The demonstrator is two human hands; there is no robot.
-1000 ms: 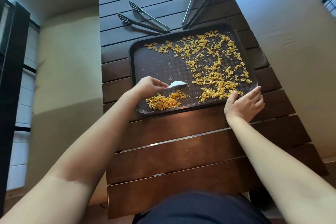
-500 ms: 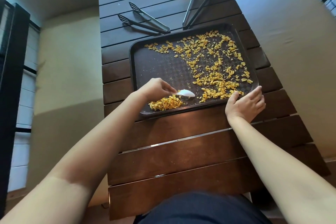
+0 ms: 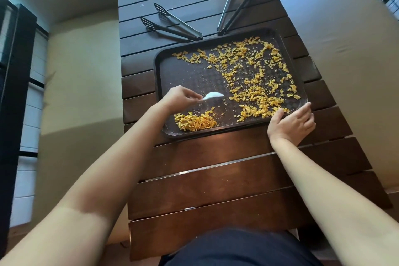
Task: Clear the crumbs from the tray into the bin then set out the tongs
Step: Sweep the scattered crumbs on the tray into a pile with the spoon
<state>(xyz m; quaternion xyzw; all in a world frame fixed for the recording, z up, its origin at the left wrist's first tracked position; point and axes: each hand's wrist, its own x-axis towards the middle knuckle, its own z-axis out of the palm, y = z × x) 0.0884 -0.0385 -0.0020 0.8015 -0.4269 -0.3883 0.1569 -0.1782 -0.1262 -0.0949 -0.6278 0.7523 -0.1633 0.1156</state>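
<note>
A dark brown tray (image 3: 160, 71) lies on the slatted wooden table. Yellow crumbs (image 3: 254, 75) are scattered over its right and far parts. A small heap of crumbs (image 3: 194, 122) sits in its near left corner. My left hand (image 3: 179, 98) pinches a white plastic spoon (image 3: 213, 95) above the tray's middle, its bowl pointing right. My right hand (image 3: 290, 123) grips the tray's near right corner, thumb on the rim. Two black tongs lie beyond the tray: one pair (image 3: 172, 22) at the far left, the other pair (image 3: 235, 6) at the far right.
The dark wooden table (image 3: 216, 168) runs away from me, with bare slats between me and the tray. Beige floor (image 3: 82, 75) lies on both sides. A dark frame (image 3: 17, 71) stands at the left edge. No bin is in view.
My left hand has lifted the spoon away from the heap and moved it farther up and right over the tray. The right hand keeps its hold on the corner.
</note>
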